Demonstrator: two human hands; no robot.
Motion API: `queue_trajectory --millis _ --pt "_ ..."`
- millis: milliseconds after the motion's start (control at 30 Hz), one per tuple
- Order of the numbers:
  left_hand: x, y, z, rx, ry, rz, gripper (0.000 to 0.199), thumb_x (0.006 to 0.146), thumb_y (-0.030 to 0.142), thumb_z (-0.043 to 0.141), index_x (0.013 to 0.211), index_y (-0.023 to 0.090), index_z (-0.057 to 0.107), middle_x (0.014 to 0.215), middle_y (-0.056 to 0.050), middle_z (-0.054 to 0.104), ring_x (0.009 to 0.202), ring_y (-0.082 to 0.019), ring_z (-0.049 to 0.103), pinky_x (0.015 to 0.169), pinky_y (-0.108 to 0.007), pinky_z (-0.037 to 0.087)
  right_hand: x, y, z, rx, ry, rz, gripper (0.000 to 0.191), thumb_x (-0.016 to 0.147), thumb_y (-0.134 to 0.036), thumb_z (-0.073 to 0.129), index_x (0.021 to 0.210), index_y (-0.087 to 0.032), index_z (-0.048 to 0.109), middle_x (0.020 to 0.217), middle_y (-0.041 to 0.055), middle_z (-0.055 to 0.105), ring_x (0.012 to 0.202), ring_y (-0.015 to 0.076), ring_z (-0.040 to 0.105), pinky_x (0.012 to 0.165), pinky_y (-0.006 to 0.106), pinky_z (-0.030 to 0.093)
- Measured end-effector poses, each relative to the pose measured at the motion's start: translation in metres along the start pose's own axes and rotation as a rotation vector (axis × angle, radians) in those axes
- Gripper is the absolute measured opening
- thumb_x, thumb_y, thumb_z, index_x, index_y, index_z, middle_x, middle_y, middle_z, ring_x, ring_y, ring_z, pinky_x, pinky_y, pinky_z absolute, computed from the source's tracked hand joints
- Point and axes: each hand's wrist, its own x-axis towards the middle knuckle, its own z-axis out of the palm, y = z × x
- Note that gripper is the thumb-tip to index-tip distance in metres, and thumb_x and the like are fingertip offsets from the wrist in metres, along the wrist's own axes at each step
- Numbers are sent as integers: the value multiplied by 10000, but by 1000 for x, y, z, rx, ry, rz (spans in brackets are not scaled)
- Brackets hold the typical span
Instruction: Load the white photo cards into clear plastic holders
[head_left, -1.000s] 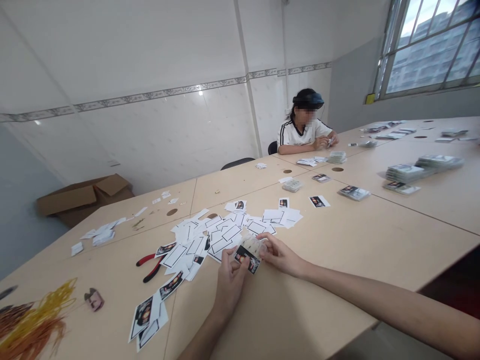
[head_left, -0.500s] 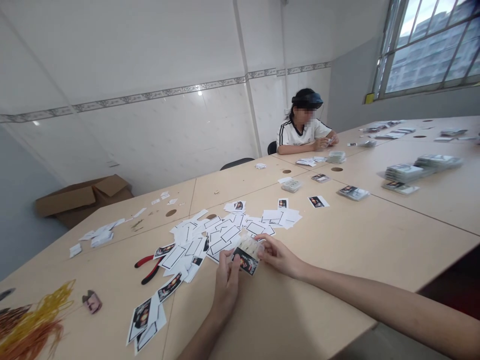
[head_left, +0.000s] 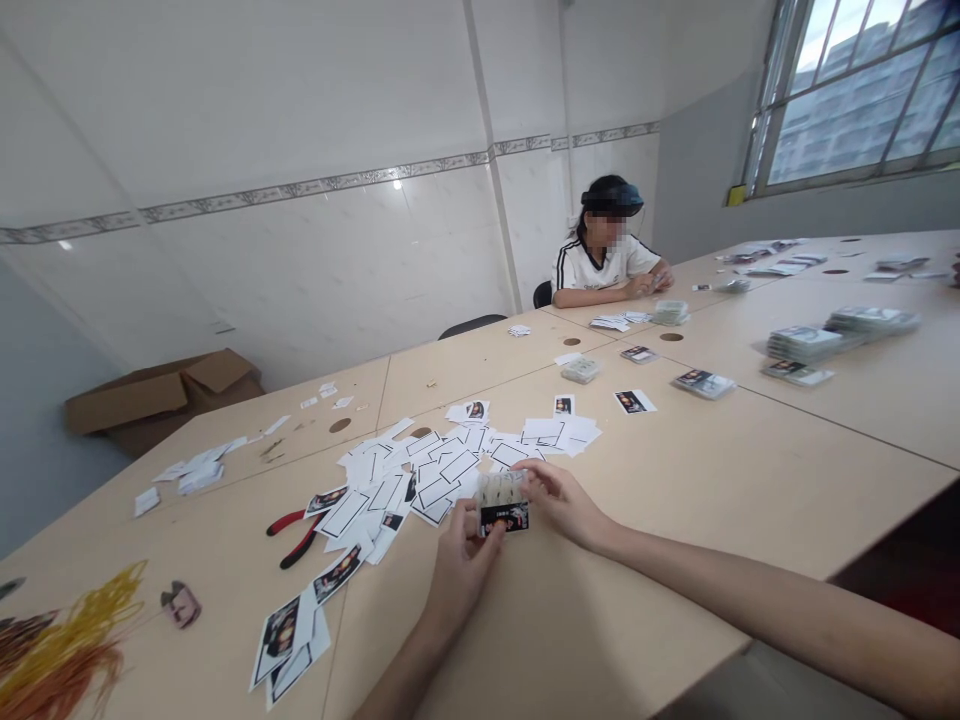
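Observation:
A small clear plastic box [head_left: 499,488] with rows of compartments is held just above the table. A dark printed card [head_left: 514,519] covers its lower part. My left hand [head_left: 459,565] grips the box from the left, thumb on the card's front and fingers behind. At the upper right corner, the fingers of my right hand [head_left: 564,505] are closed on the box's edge; the fingertips are partly hidden. Just beyond my hands spreads a loose heap of white cards [head_left: 442,470], some outlined in black, others printed dark.
Red-handled pliers [head_left: 296,540] lie left of the cards. Further left are a pinkish clip-like object [head_left: 180,604] and yellow strands [head_left: 105,605]. Boxes [head_left: 802,343] are stacked at the right. A co-worker [head_left: 607,262] sits across the table; a cardboard carton [head_left: 165,400] stands beyond it.
The box has turned from a slant to nearly level, with the card now facing me more squarely. Both hands have kept hold of it, and my left thumb has shifted along the card.

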Motion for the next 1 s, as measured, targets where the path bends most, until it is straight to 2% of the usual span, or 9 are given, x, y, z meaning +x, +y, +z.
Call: queue_trajectory --millis 67,133,233,300,433,533,733,867,1000 --pt "-1 0 0 10 -62 -8 267 731 375 505 908 184 447 627 16 574 603 -156 552 565 -257 427 -1 -1 0 -61 -7 -17 305 824 -402 392 1037 -220 513 786 15 482 706 126 460 632 255 379" --pt "-1 0 0 19 -74 -15 272 747 376 487 933 180 456 631 6 579 616 -165 557 574 -266 428 -2 -3 0 -143 -55 -39 367 794 -402 445 1118 -229 462 875 33 487 729 130 471 645 266 401" --pt "-1 1 0 9 -46 2 296 755 367 477 977 172 486 729 -30 614 702 -185 573 631 -289 437 -4 -6 1 -272 -156 -87 754 625 -409 646 1262 -244 277 1036 62 448 853 167 474 705 294 424" --pt "-1 3 -1 7 -36 26 315 749 359 487 999 169 512 769 -42 626 728 -193 575 652 -297 438 -5 -6 2 -347 -182 -128 885 555 -383 700 1283 -248 215 1131 77 397 972 199 443 778 319 413" --pt "-2 5 0 11 -62 39 306 739 355 499 967 163 569 657 -24 616 647 -183 573 623 -285 441 -4 -1 3 -445 -197 -171 818 568 -283 685 1257 -251 244 1196 78 359 1041 213 424 833 336 387" --pt "-2 5 0 -36 -56 51 326 747 358 489 994 161 570 688 -24 617 626 -166 570 631 -278 447 -3 2 3 -477 -185 -186 803 564 -227 672 1248 -247 250 1165 73 402 1036 213 431 839 333 380" --pt "-1 2 -1 -83 -85 49 417 767 343 468 1138 156 490 786 -46 633 671 -172 579 682 -306 454 -2 0 3 -452 -177 -185 775 566 -246 671 1234 -238 278 1116 68 432 1004 209 449 825 334 391" --pt "-1 4 -2 -67 -63 32 397 780 345 447 1127 157 498 830 -45 622 757 -177 573 716 -296 440 -1 0 2 -415 -162 -177 842 575 -182 667 1287 -277 228 1150 67 369 1023 200 432 822 316 393" --pt "-2 3 -2 32 -38 51 407 796 359 416 1142 155 484 684 -21 611 691 -178 559 675 -284 420 -2 2 1 -429 -155 -123 879 614 -218 659 1324 -300 148 1015 55 434 912 192 471 756 322 416"
